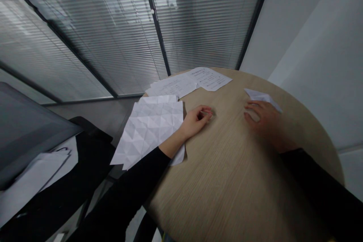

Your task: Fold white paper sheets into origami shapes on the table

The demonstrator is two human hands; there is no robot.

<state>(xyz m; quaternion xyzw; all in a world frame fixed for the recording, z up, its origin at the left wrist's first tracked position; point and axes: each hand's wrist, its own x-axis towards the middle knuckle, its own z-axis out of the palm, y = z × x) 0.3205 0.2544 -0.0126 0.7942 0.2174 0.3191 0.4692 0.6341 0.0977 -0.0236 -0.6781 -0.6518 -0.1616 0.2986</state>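
Note:
My left hand [197, 119] rests on the round wooden table with its fingers loosely curled and apart, nothing in them. Its wrist lies by the right edge of a stack of white paper sheets [153, 121], whose top sheet is creased all over in a triangle pattern. On the right, my right hand [263, 117], a little blurred, has its thumb and fingers spread. Just beyond it lies a small folded white paper [262, 95], partly hidden by the fingers; I cannot tell whether they touch it.
Printed sheets [211, 78] lie at the table's far edge. The wooden table [227, 181] curves close to a white wall [312, 45] on the right. At left, a chair [93, 132] holds more papers [42, 170]. Glass panels with blinds [119, 38] stand behind.

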